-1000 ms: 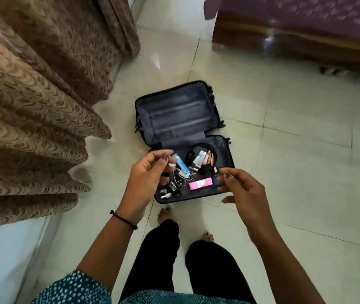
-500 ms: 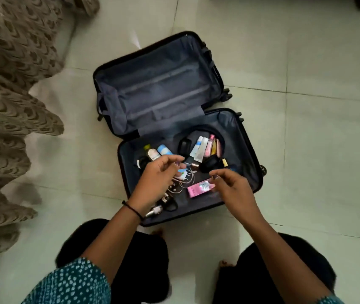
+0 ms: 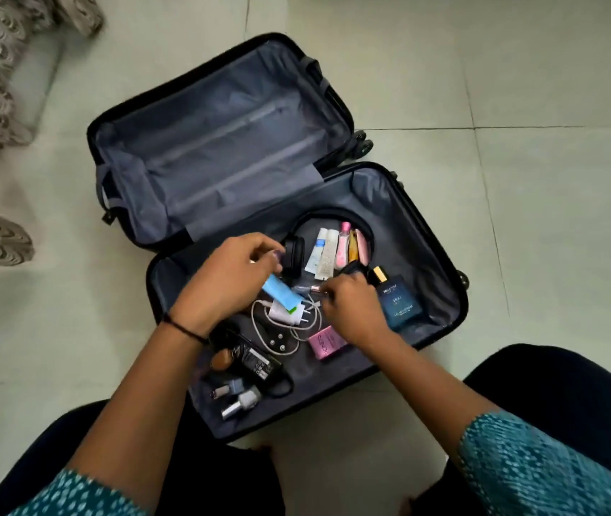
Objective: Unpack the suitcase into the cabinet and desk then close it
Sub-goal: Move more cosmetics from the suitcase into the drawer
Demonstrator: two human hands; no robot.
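Pale floor tiles (image 3: 519, 87) hold your open suitcase (image 3: 426, 225); your left hand (image 3: 229, 277) fingers grip the blue tube (image 3: 281, 292), slanting toward your right hand (image 3: 352, 307), fingers pinching a small stick (image 3: 315, 289).

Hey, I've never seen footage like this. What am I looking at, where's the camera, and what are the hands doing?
No machine here: a person wears a camera on the head, so you look down at their own two hands. An open suitcase lies on the tiled floor, holding headphones, a perfume bottle, a pink box, a charger and nail polish. The left hand grips a blue tube. The right hand seems to pinch a small item that I cannot make out.
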